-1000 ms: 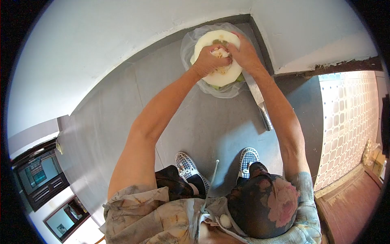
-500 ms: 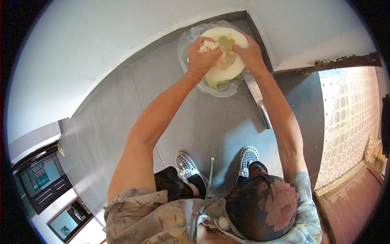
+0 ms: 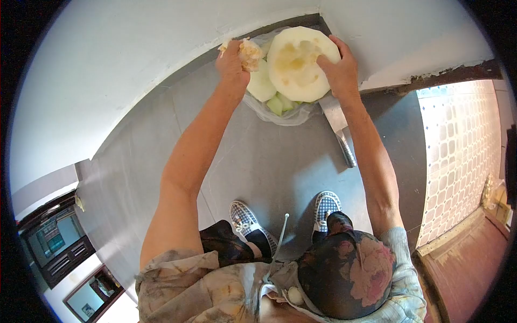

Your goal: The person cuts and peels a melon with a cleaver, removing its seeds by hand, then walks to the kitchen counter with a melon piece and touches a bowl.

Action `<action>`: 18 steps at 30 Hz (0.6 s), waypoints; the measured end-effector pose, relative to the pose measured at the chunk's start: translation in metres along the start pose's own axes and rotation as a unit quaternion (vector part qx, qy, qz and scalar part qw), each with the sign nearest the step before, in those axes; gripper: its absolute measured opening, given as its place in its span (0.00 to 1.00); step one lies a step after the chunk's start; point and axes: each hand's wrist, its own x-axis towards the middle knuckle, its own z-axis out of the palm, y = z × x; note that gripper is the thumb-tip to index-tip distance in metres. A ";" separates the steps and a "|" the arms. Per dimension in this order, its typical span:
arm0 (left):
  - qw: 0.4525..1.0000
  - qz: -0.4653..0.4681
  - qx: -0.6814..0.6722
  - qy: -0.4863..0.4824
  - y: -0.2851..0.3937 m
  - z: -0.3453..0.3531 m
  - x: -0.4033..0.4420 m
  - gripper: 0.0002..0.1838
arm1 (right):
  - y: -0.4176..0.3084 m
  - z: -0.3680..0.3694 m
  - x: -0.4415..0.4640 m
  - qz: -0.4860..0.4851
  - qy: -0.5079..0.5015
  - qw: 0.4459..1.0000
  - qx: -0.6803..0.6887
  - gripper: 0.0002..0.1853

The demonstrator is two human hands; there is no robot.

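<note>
My left hand [image 3: 232, 65] is closed on a clump of pale, stringy melon pulp [image 3: 250, 54], held to the left of a thick round winter melon piece [image 3: 285, 81]. My right hand [image 3: 340, 67] grips this piece by its right rim, thumb on the cut white face and fingers around the outside. A shallow hollow shows in the middle of the flesh. Under and beside it, another pale melon piece [image 3: 261, 83] and green-skinned chunks [image 3: 280, 103] lie in a clear plastic bag [image 3: 293, 117]. A cleaver [image 3: 336, 121] lies by my right wrist, its handle pointing toward me.
The grey tiled floor [image 3: 231, 145] meets a white wall [image 3: 177, 32] just beyond the bag. My checkered shoes [image 3: 327, 203] stand on the near side. To the right are a patterned tile surface [image 3: 458, 156] and a reddish-brown panel [image 3: 468, 269].
My left hand has come out of the melon's middle and moved left with the pulp. The melon piece has shifted slightly right, uncovering more pieces in the bag.
</note>
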 end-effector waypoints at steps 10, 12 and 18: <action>0.979 -0.074 0.190 -0.017 -0.031 -0.023 -0.028 0.16 | -0.006 -0.009 -0.013 -0.026 0.046 0.998 0.042 0.31; 0.969 -0.065 0.229 -0.068 -0.034 -0.024 -0.023 0.18 | -0.013 -0.012 -0.014 -0.015 0.052 0.996 0.078 0.30; 0.943 -0.037 0.311 -0.112 -0.020 0.008 -0.031 0.24 | -0.023 -0.015 -0.013 -0.024 0.061 0.988 0.140 0.30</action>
